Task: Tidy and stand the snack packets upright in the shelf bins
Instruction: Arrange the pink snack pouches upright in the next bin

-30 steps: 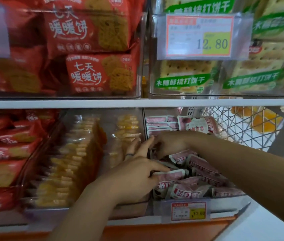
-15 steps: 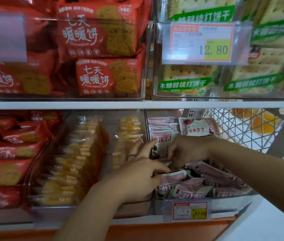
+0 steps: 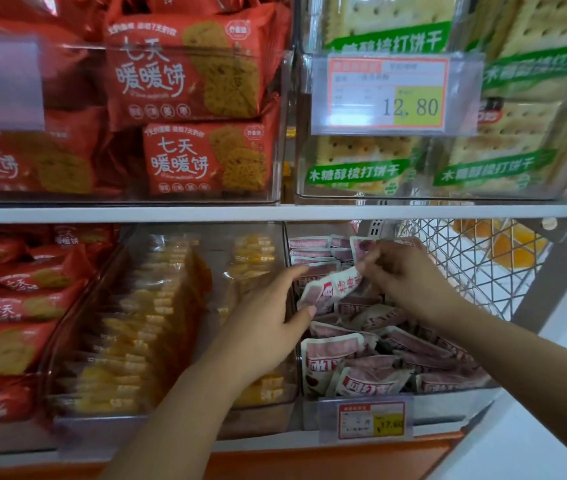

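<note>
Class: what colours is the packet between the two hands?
Pink and white packet, red lettering; head view.

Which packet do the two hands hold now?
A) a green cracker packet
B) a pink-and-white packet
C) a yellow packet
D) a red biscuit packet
B: the left hand and right hand pinch the ends of a pink-and-white packet above the lower right bin.

White shelf board [image 3: 275, 213] above, wire mesh panel [image 3: 465, 271] at the right end, pale floor [image 3: 535, 445] beyond.
</note>
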